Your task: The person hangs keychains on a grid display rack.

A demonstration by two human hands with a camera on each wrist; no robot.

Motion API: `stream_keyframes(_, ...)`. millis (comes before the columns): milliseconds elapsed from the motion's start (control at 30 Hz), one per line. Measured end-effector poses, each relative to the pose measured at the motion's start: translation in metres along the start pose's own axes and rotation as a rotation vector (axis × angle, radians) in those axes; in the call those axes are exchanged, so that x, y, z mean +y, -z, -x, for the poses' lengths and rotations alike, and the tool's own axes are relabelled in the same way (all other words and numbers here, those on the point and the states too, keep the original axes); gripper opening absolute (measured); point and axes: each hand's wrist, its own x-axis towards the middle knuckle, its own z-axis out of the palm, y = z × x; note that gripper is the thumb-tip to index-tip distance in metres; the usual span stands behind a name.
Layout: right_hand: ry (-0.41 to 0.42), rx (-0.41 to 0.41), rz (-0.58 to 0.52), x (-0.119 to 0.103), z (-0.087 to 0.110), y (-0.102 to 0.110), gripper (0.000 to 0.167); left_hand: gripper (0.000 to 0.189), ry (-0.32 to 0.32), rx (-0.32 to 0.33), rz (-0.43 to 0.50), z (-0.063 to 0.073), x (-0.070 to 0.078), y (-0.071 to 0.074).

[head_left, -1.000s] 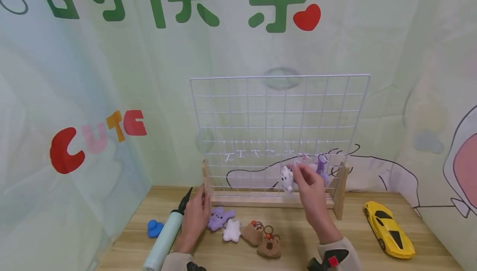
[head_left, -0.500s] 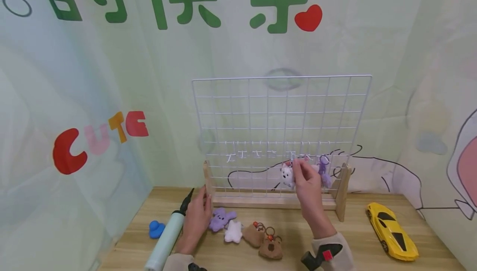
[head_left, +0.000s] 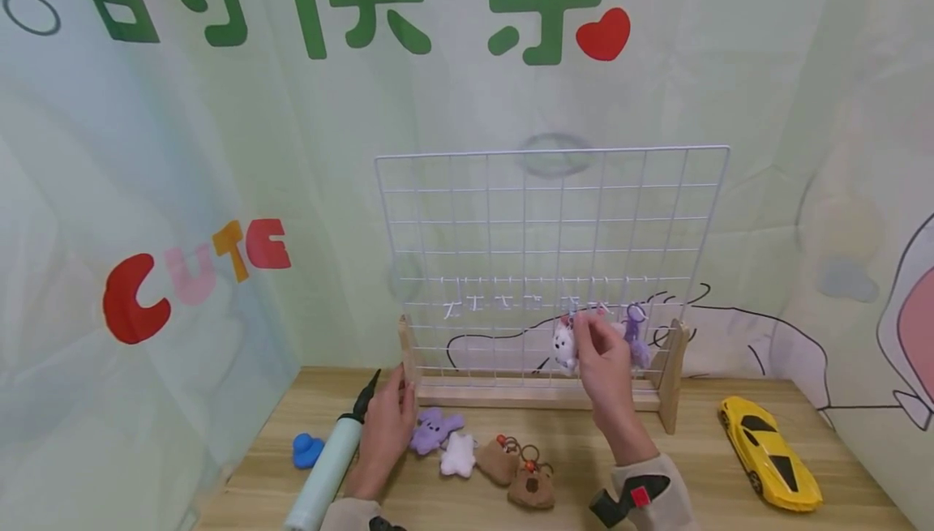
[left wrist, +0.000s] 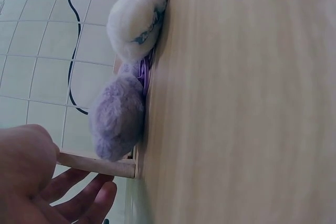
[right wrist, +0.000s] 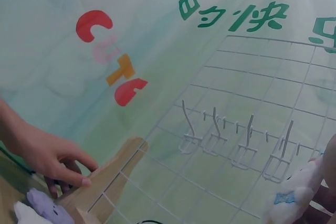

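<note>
My right hand (head_left: pixel 607 361) pinches the top of a white plush keychain (head_left: pixel 564 347) at one of the white hooks (head_left: pixel 571 301) on the wire grid rack (head_left: pixel 540 215). Whether its ring is over the hook is hidden by my fingers. That plush, with a blue bow, shows at the edge of the right wrist view. To its right hangs a purple plush keychain (head_left: pixel 636 340), a pale one partly hidden beside it. My left hand (head_left: pixel 389 417) grips the left wooden post (left wrist: pixel 97 164) of the rack, fingers on one side and thumb side on the other.
On the table lie a purple plush (head_left: pixel 434 431), a white plush (head_left: pixel 458 456) and two brown bear plush keychains (head_left: pixel 531 486). A pale green pump (head_left: pixel 326 474) and a blue toy duck (head_left: pixel 307 451) lie left, a yellow toy car (head_left: pixel 769 454) right. Several bare hooks (right wrist: pixel 247 150) line the grid.
My right hand has lifted the white plush slightly up to the hook, then stayed nearly still there. The left hand keeps its place on the post.
</note>
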Motion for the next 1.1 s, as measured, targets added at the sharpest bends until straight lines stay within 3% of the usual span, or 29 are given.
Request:
stream_keyframes(200,-0.074,-0.067,0.095,0.006,0.002,0.007,0.054,0.039,-0.017,0.018,-0.014,-0.001,-0.002,-0.002)
stream_keyframes(300,-0.109,-0.132,0.088,0.015,0.006,0.011,0.057,0.038,-0.023,0.029,-0.024,-0.001,-0.002,-0.002)
stream_keyframes(467,-0.137,-0.225,0.053,0.039,0.017,0.018,0.047,0.038,-0.035,0.03,-0.035,0.0,-0.002,-0.001)
stream_keyframes(633,-0.152,-0.308,0.111,0.068,0.032,0.03,0.043,0.037,-0.042,0.037,-0.044,-0.001,-0.003,-0.002)
stream_keyframes(733,-0.145,-0.406,0.153,0.087,0.038,0.035,0.041,0.036,-0.046,0.051,-0.045,-0.001,-0.004,-0.003)
stream_keyframes(933,0.038,-0.681,0.329,0.115,0.045,0.042,0.023,0.036,-0.052,0.063,-0.03,-0.001,-0.006,-0.004)
stream_keyframes(1100,0.14,-0.78,0.387,0.123,0.048,0.043,0.017,0.037,-0.039,0.037,-0.023,-0.001,-0.005,-0.005)
